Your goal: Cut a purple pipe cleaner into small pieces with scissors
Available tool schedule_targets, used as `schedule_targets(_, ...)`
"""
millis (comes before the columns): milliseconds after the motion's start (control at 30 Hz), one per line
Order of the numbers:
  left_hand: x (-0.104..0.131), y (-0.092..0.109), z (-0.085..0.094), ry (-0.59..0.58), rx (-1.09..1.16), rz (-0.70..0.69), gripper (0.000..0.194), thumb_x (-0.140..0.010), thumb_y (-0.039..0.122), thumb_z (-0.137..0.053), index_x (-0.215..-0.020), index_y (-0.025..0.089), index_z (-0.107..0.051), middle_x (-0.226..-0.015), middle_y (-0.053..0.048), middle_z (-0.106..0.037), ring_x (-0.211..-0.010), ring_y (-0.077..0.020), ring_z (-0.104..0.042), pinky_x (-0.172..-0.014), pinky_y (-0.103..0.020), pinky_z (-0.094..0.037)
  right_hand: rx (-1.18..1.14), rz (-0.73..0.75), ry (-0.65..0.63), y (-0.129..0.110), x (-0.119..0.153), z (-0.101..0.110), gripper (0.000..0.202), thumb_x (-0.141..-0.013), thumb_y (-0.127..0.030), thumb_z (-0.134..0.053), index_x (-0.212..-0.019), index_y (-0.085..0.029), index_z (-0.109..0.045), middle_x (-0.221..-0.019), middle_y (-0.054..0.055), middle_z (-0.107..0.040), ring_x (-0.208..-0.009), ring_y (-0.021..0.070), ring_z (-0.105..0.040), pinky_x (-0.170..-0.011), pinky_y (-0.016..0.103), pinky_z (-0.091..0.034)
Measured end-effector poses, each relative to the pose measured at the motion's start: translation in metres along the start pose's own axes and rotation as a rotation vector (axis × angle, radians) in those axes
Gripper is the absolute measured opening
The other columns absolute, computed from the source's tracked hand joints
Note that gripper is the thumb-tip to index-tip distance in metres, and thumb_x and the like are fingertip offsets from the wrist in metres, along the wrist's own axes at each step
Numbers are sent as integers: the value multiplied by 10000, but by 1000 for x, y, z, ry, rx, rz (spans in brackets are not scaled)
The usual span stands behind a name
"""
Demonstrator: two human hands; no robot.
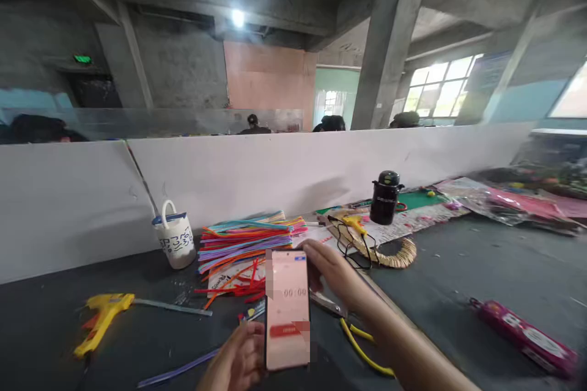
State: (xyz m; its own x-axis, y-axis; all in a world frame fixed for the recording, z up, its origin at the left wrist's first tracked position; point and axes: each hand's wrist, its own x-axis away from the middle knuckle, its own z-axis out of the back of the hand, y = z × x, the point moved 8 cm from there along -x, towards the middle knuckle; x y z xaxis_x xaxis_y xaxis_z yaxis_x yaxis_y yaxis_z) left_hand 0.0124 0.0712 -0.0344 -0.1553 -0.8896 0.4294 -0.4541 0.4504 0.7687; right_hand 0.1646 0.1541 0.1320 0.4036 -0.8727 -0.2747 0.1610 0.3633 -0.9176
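Observation:
My left hand point(241, 359) holds a smartphone point(287, 308) upright near the bottom middle, its pink screen showing a timer at zero. My right hand point(331, 272) reaches in from the right, fingers resting at the phone's upper right edge. Behind the phone lies a stack of colourful pipe cleaners point(247, 238), with loose red pieces point(238, 287) in front of it. Yellow-handled scissors point(353, 333) lie under my right forearm.
A yellow glue gun point(101, 311) lies left, a white mug point(176, 241) behind it. A black jar point(385, 197), a second glue gun point(354, 223) and a woven ring point(394, 253) sit right of centre. A pink packet point(523, 336) lies far right. A white partition point(293, 177) backs the table; people's heads show beyond.

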Motion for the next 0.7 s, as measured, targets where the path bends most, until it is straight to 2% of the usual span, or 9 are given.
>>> schedule_targets(67, -2, 20, 27, 99, -115, -79, 503, -463, 570, -746, -737, 185, -573, -689, -55, -721, -606, -204, -673, -598, -290, -467, 3, 9, 35, 4, -14, 27, 311, -875, -461, -365, -732, -198, -450, -469, -58, -466, -399, 104, -451, -394, 204, -343)
schedule_targets(133, -1, 49, 47, 207, -274, -241, 468, -523, 559, -721, -773, 189, -581, -728, -54, -722, -610, -197, -666, -622, -300, -482, 11, 25, 69, 11, -27, 49, 305, -872, -465, -371, -743, -200, -451, -458, -63, -468, -386, 101, -439, -390, 202, -340)
schedule_targets(200, 5, 82, 50, 269, -481, -457, 397, -635, 539, -641, -829, 195, -590, -795, -49, -712, -676, -198, -665, -728, -327, -495, 20, 39, 96, 19, -39, 65, 295, -875, -457, -376, -744, -204, -450, -444, -70, -458, -381, 99, -427, -387, 198, -333)
schedule_targets(267, 2, 102, 38, 273, -801, -547, 311, -738, 465, -542, -886, 197, -593, -886, -66, -705, -803, -220, -665, -770, -333, -496, 33, 47, 119, 28, -49, 73, 293, -883, -443, -378, -732, -204, -455, -442, -68, -467, -398, 99, -437, -406, 197, -341)
schedule_targets(300, -4, 107, 28, 257, -1017, -549, 284, -777, 426, -486, -906, 198, -594, -902, -68, -704, -849, -220, -657, -782, -329, -494, 37, 49, 126, 33, -54, 75, 294, -885, -439, -376, -729, -204, -458, -445, -66, -474, -404, 100, -442, -413, 198, -346)
schedule_targets(400, -33, 112, 14, 268, -1166, -561, 349, -799, 368, -429, -1041, 171, -586, -1103, -111, -653, -1013, -230, -600, -884, -350, -443, 51, 48, 140, 43, -66, 78, 291, -881, -437, -371, -748, -202, -480, -448, -61, -492, -407, 109, -460, -427, 209, -365)
schedule_targets(533, -75, 101, 0, 299, -1347, -575, 520, -709, 321, -532, -1191, 126, -524, -1324, -157, -497, -1269, -293, -364, -1044, -440, -239, 66, 39, 182, 49, -81, 88, 266, -864, -431, -395, -815, -196, -510, -458, -58, -511, -411, 120, -491, -426, 215, -367)
schedule_targets(600, -87, 94, -6, 302, -1414, -571, 507, -716, 310, -521, -1189, 128, -530, -1293, -155, -529, -1237, -301, -402, -1038, -460, -236, 55, 34, 196, 50, -86, 91, 269, -861, -433, -391, -819, -196, -511, -462, -56, -516, -412, 121, -496, -425, 214, -367)
schedule_targets(700, -90, 90, -10, 295, -1473, -563, 456, -739, 297, -497, -1162, 135, -552, -1213, -144, -595, -1160, -296, -481, -1020, -466, -263, 13, 24, 186, 51, -93, 83, 280, -861, -439, -379, -789, -196, -499, -452, -56, -514, -403, 116, -486, -426, 214, -378)
